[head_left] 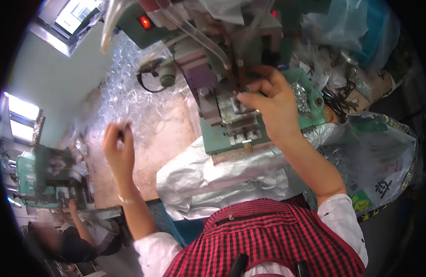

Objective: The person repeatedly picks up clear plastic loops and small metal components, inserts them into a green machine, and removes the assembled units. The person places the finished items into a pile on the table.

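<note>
My right hand is at the green bench machine, its thumb and fingers bent together beside the metal fixture under the upright tooling. A small part may be between the fingertips; it is too small to name. My left hand is raised over the table, left of the machine, with thumb and fingers curled toward each other and slightly blurred. Whatever it pinches cannot be made out. Close behind that hand lies a large heap of clear plastic rings.
A green tray of small shiny metal parts is right of the fixture. Silver sheeting covers the near edge. A plastic sack stands at right. A red lamp glows on the machine. Another person works at lower left.
</note>
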Demonstrator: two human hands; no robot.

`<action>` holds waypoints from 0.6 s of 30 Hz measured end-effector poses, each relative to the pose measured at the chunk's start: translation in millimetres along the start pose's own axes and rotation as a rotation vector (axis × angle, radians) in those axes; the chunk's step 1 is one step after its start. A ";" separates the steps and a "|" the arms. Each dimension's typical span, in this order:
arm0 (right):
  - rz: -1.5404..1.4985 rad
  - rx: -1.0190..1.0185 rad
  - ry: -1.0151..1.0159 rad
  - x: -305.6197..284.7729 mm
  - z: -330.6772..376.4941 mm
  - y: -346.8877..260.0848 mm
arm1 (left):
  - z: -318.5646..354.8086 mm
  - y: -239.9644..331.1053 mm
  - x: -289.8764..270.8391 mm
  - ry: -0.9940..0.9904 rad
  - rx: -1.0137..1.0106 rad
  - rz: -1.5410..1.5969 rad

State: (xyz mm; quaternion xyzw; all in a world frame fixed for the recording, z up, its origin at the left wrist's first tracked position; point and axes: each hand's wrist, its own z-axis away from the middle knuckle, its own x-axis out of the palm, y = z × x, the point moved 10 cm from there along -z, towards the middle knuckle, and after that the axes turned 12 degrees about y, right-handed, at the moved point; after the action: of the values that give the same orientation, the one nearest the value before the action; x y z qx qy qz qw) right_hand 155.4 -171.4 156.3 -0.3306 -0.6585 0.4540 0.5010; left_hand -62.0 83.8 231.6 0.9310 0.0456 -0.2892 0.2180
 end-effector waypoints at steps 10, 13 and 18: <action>-0.209 0.075 0.024 5.0 6.1 8.6 | -21.8 106.1 21.2 0.335 -0.103 1.026; -0.221 0.101 0.038 5.1 7.4 12.3 | -32.2 101.4 38.0 0.270 -0.058 1.225; -0.181 0.099 0.083 -2.6 21.8 -1.5 | -24.1 110.4 34.2 0.202 -0.093 1.053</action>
State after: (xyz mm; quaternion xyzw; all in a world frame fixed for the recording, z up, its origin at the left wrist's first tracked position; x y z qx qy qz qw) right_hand 135.3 -180.1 154.8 -0.2632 -0.6410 0.4247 0.5826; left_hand 2.1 -6.6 272.2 0.8404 -0.3940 -0.0476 0.3690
